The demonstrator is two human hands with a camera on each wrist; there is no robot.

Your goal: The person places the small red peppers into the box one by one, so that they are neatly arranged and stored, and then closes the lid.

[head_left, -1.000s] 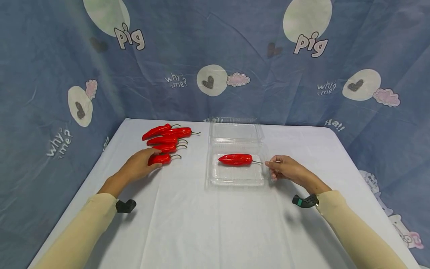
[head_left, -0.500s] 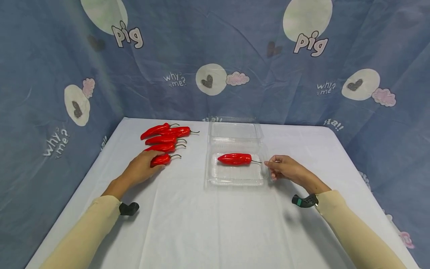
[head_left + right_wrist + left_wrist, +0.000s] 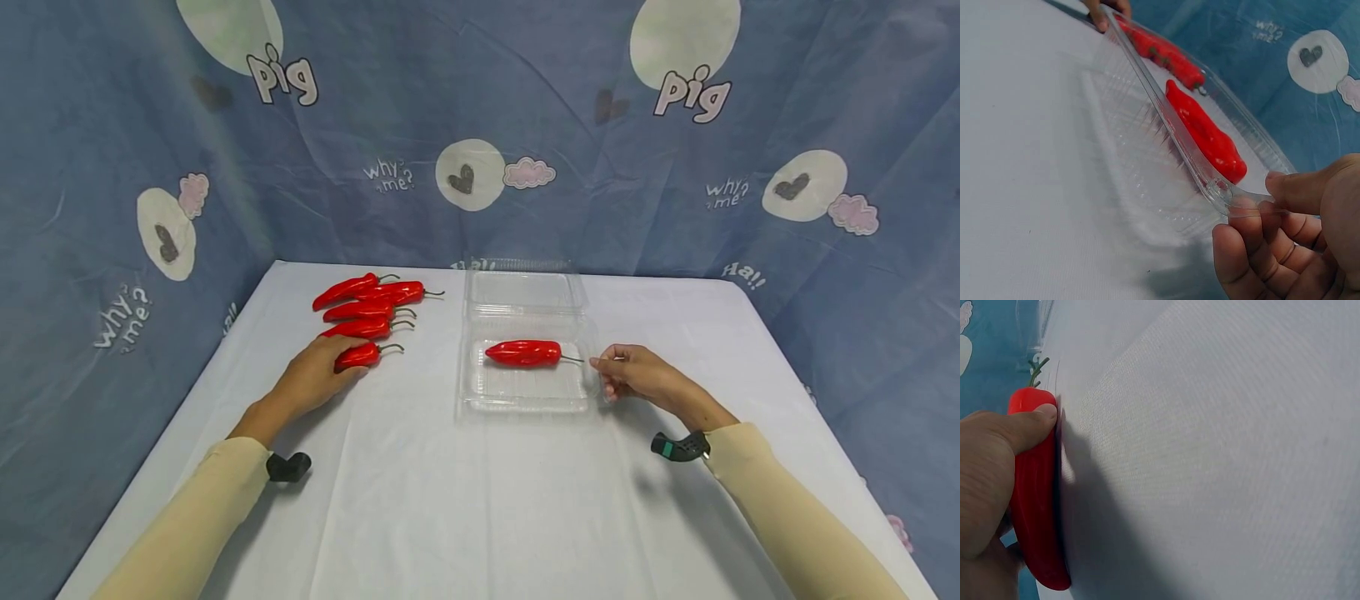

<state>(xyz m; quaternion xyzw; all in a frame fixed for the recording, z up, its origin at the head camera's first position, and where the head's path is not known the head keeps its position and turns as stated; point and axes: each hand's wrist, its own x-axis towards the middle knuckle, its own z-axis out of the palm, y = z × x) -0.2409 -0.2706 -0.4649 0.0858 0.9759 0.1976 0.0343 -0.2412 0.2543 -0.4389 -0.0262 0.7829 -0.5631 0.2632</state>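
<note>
My left hand (image 3: 311, 379) holds the nearest red pepper (image 3: 358, 356), with my thumb curled over it. It lies on the white table (image 3: 465, 500), at the front of a row of peppers (image 3: 363, 304). My right hand (image 3: 637, 375) pinches the edge of a clear box (image 3: 525, 392). One more pepper (image 3: 525, 353) lies inside the box.

We see a table (image 3: 480, 500) under a white cloth. On it, far left, lie five red peppers (image 3: 367, 310) in a close row, stems to the right. Near the middle sits a clear open box (image 3: 525, 392), its lid (image 3: 525, 292) lying flat behind it, well apart from the peppers.
</note>
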